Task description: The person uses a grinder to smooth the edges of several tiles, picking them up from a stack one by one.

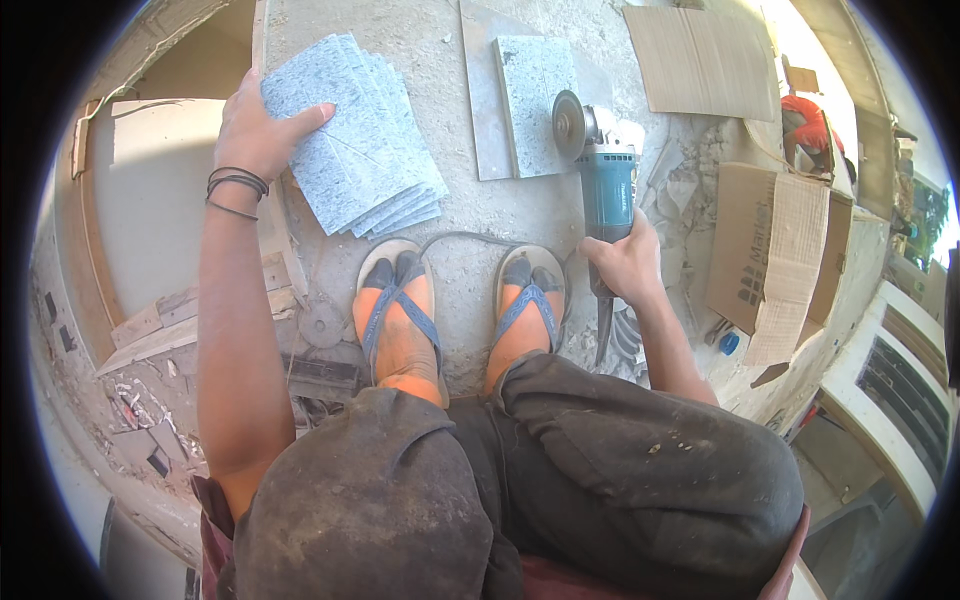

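Note:
Speckled blue-grey tiles (350, 140) lie fanned in a stack on the dusty floor at the left. My left hand (262, 125) grips the stack's far left edge, thumb on the top tile and the other fingers partly hidden behind the edge. In my right hand (628, 258) is a teal angle grinder (608, 190), held round its dark rear handle. The grinder's round disc (572, 125) stands on edge at the right side of a single speckled tile (535, 90). Under that tile is a flat grey slab (487, 120). Whether the disc touches the tile I cannot tell.
The grinder's black cord (465, 236) runs past my sandalled feet. To the right lie a flat cardboard sheet (705, 62), an open cardboard box (770, 260) and broken rubble (690, 185). A person in orange (808, 122) is at the far right. Wooden boards (170, 310) and debris are at left.

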Tool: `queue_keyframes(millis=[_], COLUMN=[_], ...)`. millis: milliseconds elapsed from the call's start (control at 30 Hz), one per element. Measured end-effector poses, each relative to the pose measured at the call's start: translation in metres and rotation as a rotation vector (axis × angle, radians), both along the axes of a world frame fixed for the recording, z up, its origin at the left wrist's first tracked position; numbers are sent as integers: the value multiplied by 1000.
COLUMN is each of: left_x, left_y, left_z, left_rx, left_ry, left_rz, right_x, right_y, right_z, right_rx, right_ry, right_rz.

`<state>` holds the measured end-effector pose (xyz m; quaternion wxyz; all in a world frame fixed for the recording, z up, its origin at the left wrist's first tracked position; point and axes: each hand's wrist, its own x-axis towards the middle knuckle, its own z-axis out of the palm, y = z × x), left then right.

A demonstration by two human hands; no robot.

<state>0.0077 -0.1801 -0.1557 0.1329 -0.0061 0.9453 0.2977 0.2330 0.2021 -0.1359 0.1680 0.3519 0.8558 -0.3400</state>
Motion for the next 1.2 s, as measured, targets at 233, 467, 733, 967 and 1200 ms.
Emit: queue_keyframes(millis=[233,467,733,967,1200], left_x=[-6,-7,-8,-8,-8], left_y=[6,20,21,24,24], left_z=[-8,8,13,17,16], left_rx=[-234,-286,-334,-350,-351], left_ry=[75,10,-37,-42,-45], left_rz=[-134,-161,-177,-184,-185], right_x=[-56,-92,-98,-103,-116], right_y=[2,24,45,47,44], right_z=[-8,-2,13,8,16], right_rx=[-61,-122,-4,-28,49], right_ry=[23,112,43,42,-14], right_rz=[37,9,235,294,392])
